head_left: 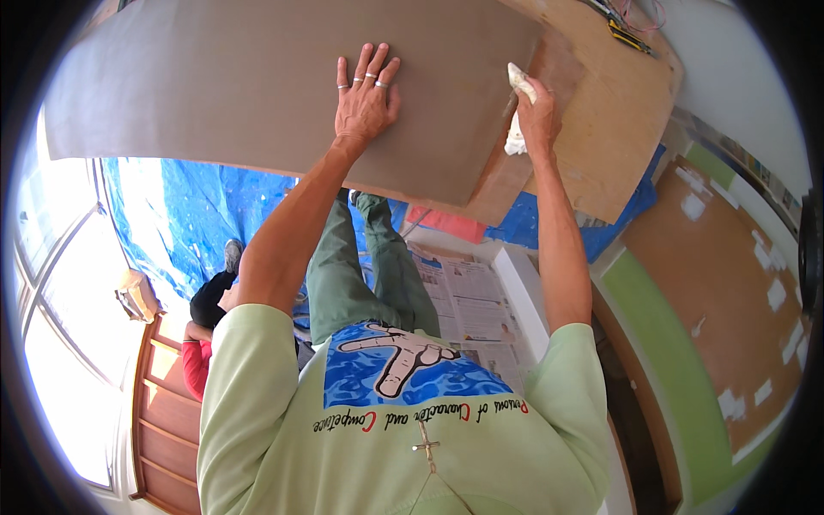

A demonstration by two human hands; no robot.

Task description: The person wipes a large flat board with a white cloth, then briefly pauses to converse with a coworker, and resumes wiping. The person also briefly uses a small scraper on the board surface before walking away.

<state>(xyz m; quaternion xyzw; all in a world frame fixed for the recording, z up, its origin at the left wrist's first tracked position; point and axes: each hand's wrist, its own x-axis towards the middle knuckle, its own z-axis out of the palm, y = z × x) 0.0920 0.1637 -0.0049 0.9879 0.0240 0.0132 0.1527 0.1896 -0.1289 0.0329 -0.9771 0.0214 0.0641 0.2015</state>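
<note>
hanging closest to the camera, a cross pendant [425, 445] on a thin chain lies against the wearer's pale green t-shirt [257, 403]. its blue panel [343, 378] carries a drawing of a pointing hand, with lettering below. two bare forearms reach forward from the sleeves.

the left hand [365, 112] is flat, palm down on a large brown panel [232, 94], its fingers slightly spread and wearing several rings. the right hand [538, 120] is closed around a white cloth [515, 142], which sticks out both above and below the fist. that cloth is at the panel's right edge; whether it touches the surface, i cannot tell. the panel overlaps a lighter tan sheet [631, 112] on its right side, and a yellow and black cutter [631, 38] lies near that sheet's far edge.

lower down, past the t-shirt, are the wearer's green trousers [348, 266], with spread newspaper [472, 296] just to their right and a blue tarp [206, 206] stretching out to the left under the panel.

farther off on the left, another person in a red top [196, 365] is partly hidden by the wearer's arm, near a bright window [73, 300]. over on the right, a brown board [704, 292] with white patches is bordered by green [661, 343].
</note>
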